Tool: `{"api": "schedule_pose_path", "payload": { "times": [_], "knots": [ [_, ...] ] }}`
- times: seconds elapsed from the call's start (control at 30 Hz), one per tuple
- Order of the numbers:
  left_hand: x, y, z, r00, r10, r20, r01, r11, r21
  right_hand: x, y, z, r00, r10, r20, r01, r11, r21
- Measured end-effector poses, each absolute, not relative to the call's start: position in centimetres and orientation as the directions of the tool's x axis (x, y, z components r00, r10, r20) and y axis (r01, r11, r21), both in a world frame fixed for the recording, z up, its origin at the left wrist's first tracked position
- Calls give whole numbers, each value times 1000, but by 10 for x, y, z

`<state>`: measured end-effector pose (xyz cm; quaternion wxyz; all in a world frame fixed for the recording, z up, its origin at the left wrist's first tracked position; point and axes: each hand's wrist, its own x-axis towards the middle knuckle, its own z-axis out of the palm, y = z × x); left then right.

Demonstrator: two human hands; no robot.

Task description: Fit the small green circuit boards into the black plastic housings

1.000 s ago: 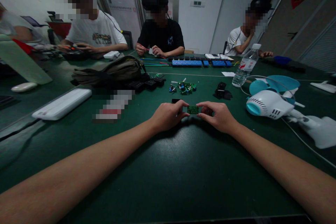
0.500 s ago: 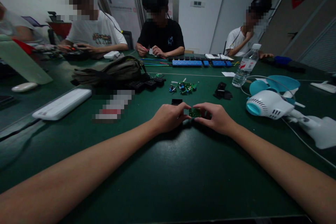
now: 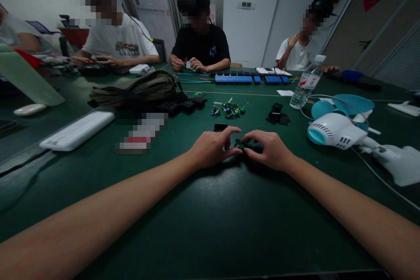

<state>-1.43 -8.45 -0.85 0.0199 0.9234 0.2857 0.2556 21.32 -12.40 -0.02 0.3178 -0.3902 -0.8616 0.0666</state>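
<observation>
A small green circuit board point(image 3: 241, 144) sits at the fingertips of my right hand point(image 3: 271, 149), tilted so that less of its face shows. My right thumb and fingers close around its right side. My left hand point(image 3: 211, 146) is just left of the board, thumb and index finger spread apart, apparently free of it. Directly behind my left hand lies a small black box-shaped part point(image 3: 220, 127). Farther back is a pile of green circuit boards with blue parts point(image 3: 232, 109). Several black plastic pieces point(image 3: 278, 114) lie to the right of that pile.
On the right stand a water bottle point(image 3: 306, 82) and a white and teal fan point(image 3: 337, 131) with its cable. A dark bag point(image 3: 138, 89) and a white power bank-like block point(image 3: 78, 130) lie left. Blue connector strips point(image 3: 233, 79) cross the back, where other people sit.
My left thumb and index finger have spread and come off the board. The board has tilted in my right hand. A person at the back right has shifted posture.
</observation>
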Motion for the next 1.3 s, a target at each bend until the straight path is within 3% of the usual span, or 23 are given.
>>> {"api": "schedule_pose_path", "payload": {
  "times": [0.1,0.3,0.43,0.77,1.3],
  "knots": [
    [-14,-84,-8,709,566,420,543,-819,186,212,-126,3,-451,751,483,636,649,-417],
    [-13,-84,-6,723,579,376,557,-811,179,210,-128,2,-343,834,432,504,552,-664],
    [-14,-84,-6,741,557,375,540,-826,160,210,-128,-1,-349,858,377,455,507,-733],
    [-15,-85,-4,722,518,459,490,-851,191,209,-129,1,-413,812,413,576,583,-573],
    [-15,-88,0,709,510,487,510,-848,145,211,-128,2,-411,783,468,606,618,-502]
  ]
}}
